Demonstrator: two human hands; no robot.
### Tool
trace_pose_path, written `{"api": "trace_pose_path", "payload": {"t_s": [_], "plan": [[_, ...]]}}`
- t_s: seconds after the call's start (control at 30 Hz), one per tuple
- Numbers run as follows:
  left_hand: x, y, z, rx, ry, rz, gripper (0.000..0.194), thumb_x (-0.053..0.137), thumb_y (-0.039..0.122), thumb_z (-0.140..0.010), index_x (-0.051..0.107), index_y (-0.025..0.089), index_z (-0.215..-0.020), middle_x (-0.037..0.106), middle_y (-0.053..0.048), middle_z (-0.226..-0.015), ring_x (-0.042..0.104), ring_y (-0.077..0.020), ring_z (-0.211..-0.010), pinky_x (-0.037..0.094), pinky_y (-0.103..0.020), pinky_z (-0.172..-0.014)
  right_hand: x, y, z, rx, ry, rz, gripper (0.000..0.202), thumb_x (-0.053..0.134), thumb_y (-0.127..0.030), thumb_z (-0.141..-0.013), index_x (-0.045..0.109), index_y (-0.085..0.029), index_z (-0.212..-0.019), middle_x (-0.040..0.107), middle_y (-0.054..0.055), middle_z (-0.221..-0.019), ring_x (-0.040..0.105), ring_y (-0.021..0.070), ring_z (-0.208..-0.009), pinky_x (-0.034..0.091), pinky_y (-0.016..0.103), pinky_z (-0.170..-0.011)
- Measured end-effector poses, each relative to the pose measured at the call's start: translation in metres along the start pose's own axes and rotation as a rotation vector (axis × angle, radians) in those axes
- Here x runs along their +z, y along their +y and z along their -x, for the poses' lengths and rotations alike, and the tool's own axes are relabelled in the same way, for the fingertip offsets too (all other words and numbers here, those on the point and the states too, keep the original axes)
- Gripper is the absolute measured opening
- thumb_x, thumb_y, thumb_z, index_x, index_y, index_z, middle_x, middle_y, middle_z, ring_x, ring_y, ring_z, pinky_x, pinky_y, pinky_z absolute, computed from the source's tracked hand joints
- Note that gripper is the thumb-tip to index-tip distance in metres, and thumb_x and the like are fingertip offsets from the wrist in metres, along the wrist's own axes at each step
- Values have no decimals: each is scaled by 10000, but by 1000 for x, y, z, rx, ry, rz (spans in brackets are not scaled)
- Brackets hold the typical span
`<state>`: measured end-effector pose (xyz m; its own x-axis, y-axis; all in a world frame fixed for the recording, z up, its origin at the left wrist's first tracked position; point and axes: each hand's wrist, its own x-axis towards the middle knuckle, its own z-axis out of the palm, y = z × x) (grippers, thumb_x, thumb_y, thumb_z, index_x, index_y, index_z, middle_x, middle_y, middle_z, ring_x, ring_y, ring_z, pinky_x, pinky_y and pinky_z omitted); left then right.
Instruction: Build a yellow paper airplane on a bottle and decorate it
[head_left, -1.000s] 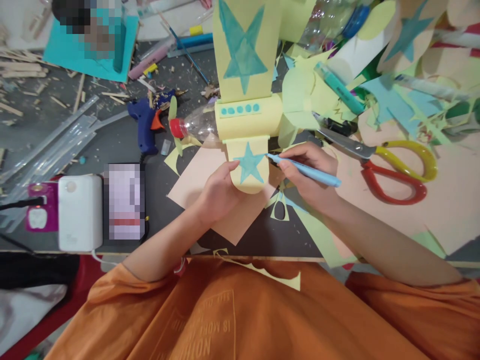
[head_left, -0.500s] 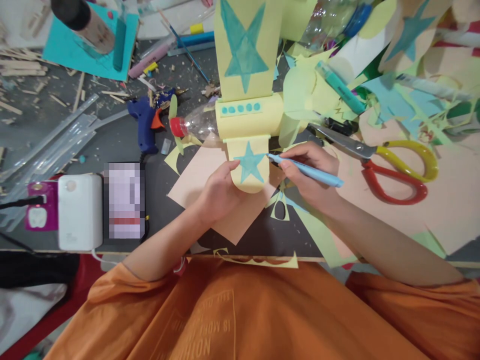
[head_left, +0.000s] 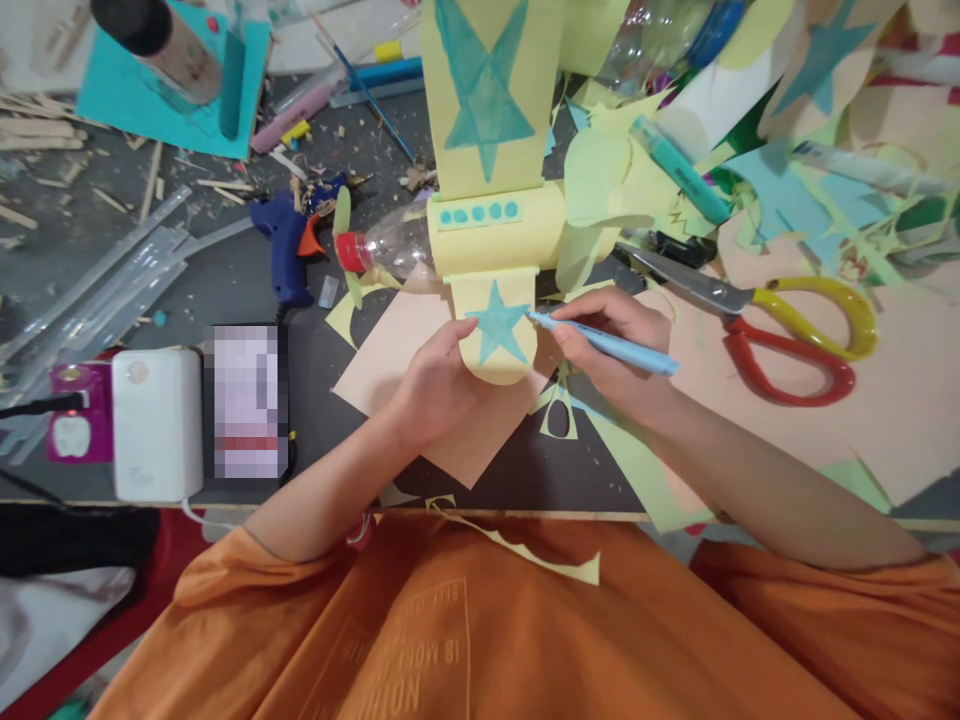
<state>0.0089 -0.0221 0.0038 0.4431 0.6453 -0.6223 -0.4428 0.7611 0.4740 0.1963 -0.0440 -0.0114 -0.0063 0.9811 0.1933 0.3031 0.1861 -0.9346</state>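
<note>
A clear bottle (head_left: 394,243) with a red cap and a green paper propeller is wrapped in yellow paper, with yellow wings above and below. My left hand (head_left: 442,385) pinches the edge of the lower wing (head_left: 480,367), which bears a blue star (head_left: 498,322). In my right hand (head_left: 622,350) is a light blue marker (head_left: 634,353), its tip at the star's right point. A larger teal star (head_left: 489,105) covers the upper wing. Under the lower wing lies a pink paper sheet (head_left: 390,355).
Large scissors (head_left: 720,295) with red and yellow handles lie right of my right hand. A blue glue gun (head_left: 286,245), clear glue sticks (head_left: 112,290), a white power bank (head_left: 157,425) and a phone (head_left: 247,400) are on the left. Paper scraps (head_left: 795,200) crowd the upper right.
The marker tip has shifted slightly left, onto the star's right point. The thin yellow paper strip at the table's front edge has tipped down toward the orange shirt.
</note>
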Motion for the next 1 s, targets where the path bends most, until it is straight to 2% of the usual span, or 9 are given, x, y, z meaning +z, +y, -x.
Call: {"api": "trace_pose_path", "payload": {"t_s": [0.2,0.3,0.43,0.63,1.0], "plan": [[4,2,2,-11,4,16,331,465,270,-942,759,131,-879,766,-68,-900,689,-195,-866,506,-288,-846,0,-2,1,-32,-9,25,184,696,-432,-898,700,-254,-851,715,1,-700,633,143,-571,521,284,-505],[6,3,1,-29,15,37,383,417,263,-965,764,129,-875,768,-63,-895,690,-188,-862,517,-285,-846,0,-3,0,-70,-22,11,112,698,-350,-898,698,-250,-848,712,-1,-706,627,133,-567,513,274,-510],[4,2,0,-16,-28,41,388,413,278,-968,772,145,-902,780,-71,-941,704,-211,-911,526,-307,-881,0,-4,-1,-134,-51,18,42,700,-253,-879,699,-245,-837,716,-3,-728,611,118,-566,492,263,-515],[-2,0,-1,-13,-71,21,334,470,313,-946,765,161,-913,779,-73,-967,708,-236,-948,526,-321,-896,-1,-3,1,-90,-57,52,86,691,-332,-898,710,-260,-854,710,1,-725,603,140,-581,505,296,-542],[-5,-2,-2,-24,-84,36,320,495,320,-932,769,155,-930,789,-43,-936,702,-213,-924,515,-318,-912,-1,-5,0,-197,-127,82,120,651,-325,-935,706,-260,-851,733,6,-723,634,149,-589,522,303,-550]]}}
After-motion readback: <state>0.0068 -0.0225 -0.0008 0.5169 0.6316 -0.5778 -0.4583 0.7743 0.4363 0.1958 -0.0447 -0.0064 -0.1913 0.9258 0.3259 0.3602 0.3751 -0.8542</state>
